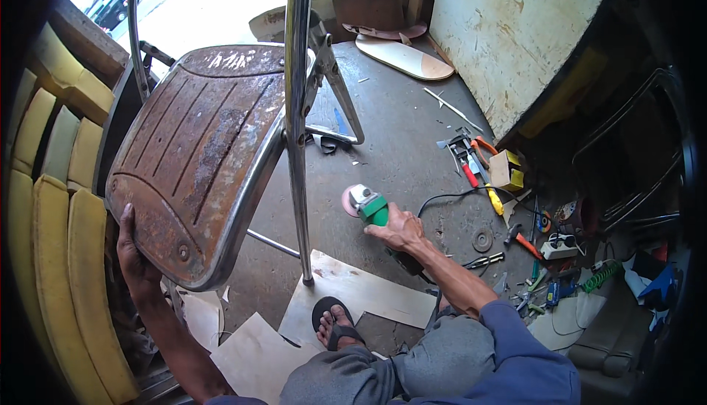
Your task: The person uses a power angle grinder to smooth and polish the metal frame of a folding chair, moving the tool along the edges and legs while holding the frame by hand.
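A metal folding chair with a rust-covered seat (199,136) and chrome tubular legs stands tilted in front of me on the left. My left hand (132,250) grips the seat's near left edge, thumb on top and the other fingers hidden underneath. In my right hand (402,230) is a green angle grinder (375,211), held to the right of the chair's front leg. Its pinkish disc (349,201) points away from me and is apart from the seat. Whether the disc spins cannot be told.
Cut plywood pieces (368,287) lie by my sandalled foot. Yellow foam pads (88,250) are stacked at the left. Right of me are a hammer (526,244), a loose disc (482,239), a yellow box (508,171), a black cord and scattered tools. A worn white panel (515,29) stands behind.
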Available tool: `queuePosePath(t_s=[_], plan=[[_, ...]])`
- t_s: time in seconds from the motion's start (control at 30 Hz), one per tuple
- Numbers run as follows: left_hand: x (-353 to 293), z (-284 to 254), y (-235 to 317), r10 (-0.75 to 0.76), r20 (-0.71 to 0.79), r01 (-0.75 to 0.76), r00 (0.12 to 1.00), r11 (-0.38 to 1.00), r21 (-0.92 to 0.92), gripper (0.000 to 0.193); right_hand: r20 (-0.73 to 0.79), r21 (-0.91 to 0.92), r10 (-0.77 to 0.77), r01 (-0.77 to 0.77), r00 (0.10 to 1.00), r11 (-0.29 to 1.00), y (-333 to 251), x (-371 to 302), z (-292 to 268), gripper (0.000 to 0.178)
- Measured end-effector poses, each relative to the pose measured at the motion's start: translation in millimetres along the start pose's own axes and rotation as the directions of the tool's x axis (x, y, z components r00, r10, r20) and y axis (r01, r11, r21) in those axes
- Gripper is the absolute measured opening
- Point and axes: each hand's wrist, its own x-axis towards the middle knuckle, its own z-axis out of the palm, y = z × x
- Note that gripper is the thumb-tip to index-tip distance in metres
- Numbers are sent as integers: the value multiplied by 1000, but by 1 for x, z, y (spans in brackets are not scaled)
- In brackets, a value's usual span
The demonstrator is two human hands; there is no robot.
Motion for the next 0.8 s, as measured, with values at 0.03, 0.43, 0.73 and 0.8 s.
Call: queuePosePath(t_s=[0.03,0.43,0.73,0.8], plan=[[1,0,0,12,-1,-12,1000,1000,2,50,-10,14,30,-30,999,999,5,-4,0,90],[-3,12,5,-130,31,133,991,960,-247,54,-89,131,93,-81,992,988,20,-5,0,91],[56,89,21,122,156,-90,980,976,-198,50,-113,156,34,-16,993,988,-11,22,10,83],[41,101,24,146,157,-110,977,970,-218,49,-115,126,15,-1,993,992,-17,34,12,81]])
